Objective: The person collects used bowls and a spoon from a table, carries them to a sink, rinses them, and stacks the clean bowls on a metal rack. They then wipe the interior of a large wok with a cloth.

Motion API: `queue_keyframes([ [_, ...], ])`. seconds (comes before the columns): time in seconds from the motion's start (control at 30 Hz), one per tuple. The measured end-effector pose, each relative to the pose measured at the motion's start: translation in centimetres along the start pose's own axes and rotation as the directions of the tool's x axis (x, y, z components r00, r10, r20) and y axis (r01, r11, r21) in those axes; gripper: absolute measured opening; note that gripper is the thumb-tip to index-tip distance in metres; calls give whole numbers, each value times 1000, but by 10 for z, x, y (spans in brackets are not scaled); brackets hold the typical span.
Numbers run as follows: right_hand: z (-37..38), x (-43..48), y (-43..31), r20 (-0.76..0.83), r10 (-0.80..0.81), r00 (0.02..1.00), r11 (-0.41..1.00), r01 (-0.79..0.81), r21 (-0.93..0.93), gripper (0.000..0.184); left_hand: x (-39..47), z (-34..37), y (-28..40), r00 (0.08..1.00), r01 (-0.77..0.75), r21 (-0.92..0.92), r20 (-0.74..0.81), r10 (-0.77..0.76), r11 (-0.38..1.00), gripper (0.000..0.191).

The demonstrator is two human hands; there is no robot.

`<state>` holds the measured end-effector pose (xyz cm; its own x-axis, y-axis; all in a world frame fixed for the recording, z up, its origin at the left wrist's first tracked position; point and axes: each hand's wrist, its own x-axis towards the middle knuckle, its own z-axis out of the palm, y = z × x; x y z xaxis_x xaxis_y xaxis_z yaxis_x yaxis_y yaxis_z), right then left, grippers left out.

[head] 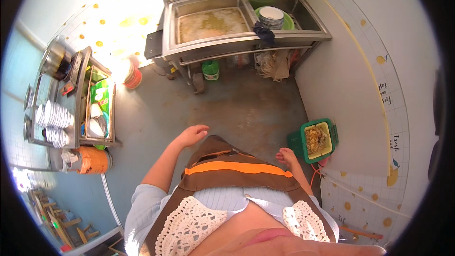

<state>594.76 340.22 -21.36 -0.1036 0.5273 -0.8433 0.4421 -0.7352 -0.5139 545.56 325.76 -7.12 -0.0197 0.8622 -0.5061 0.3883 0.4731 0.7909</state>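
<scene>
My left hand [194, 135] hangs over the grey floor with nothing in it, its thumb apart from the loosely bent fingers. On the other side of my brown apron [236, 180], my right hand [287, 157] also holds nothing, its fingers a little curled. The nearest thing to that hand is a green bin [295, 144] with food scraps [317, 140] in it. Ahead stands a two-basin stainless steel sink [213, 48]. Cloudy, foamy water [213, 23] fills its left basin. Stacked bowls [271, 17] sit in a green basin [289, 25] on the right, beside a dark cloth [263, 32] over the front rim.
A metal shelf [81, 113] at left bears stacked white bowls [57, 113] and a pot [55, 60]. A red bucket [133, 77] stands near it. Under the sink are a green jug [210, 70] and bags [273, 64]. A white panel [341, 78] bounds the right side.
</scene>
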Motion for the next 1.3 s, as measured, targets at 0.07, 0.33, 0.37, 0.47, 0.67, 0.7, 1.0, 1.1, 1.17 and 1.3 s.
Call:
queue_keyframes([
  [0.07, -13, 22, -9, 7, 3, 1000, 997, -4, 83, 35, 40, -4, 18, 999, 16, 6, 36, -17, 1000, 42],
  [0.33, -88, 104, -127, -20, -9, 1000, 960, 15, 279, 33, 242, -62, 107, 999, 47, -321, 24, -42, 946, 47],
  [0.37, -104, 107, -149, -41, 0, 999, 950, 12, 311, 34, 274, -69, 127, 1000, 6, -357, -1, -6, 934, 47],
  [0.47, -147, 108, -217, -136, -76, 988, 914, 124, 387, 34, 370, -88, 194, 995, -87, -410, -83, 58, 908, 49],
  [0.67, -202, 134, -352, -266, -190, 945, 833, 298, 466, 43, 511, -98, 301, 976, -160, -461, -209, 68, 873, 63],
  [0.7, -208, 148, -377, -255, -218, 942, 810, 320, 491, 47, 527, -98, 309, 970, -170, -465, -234, 65, 869, 64],
  [1.0, -163, 349, -701, 17, -510, 860, 852, 503, 142, 73, 658, -92, 321, 942, 26, -617, -248, -225, 787, 78],
  [1.1, -109, 410, -784, -29, -495, 868, 863, 487, -131, 88, 708, -93, 321, 896, 49, -714, -278, -346, 699, 82],
  [1.17, -86, 445, -806, 34, -344, 938, 905, 341, -255, 84, 737, -95, 313, 842, 49, -710, -350, -411, 703, 83],
  [1.3, -77, 502, -789, 412, -430, 803, 808, 546, -223, 72, 783, -91, 286, 722, 77, -626, -502, -477, 776, 71],
])
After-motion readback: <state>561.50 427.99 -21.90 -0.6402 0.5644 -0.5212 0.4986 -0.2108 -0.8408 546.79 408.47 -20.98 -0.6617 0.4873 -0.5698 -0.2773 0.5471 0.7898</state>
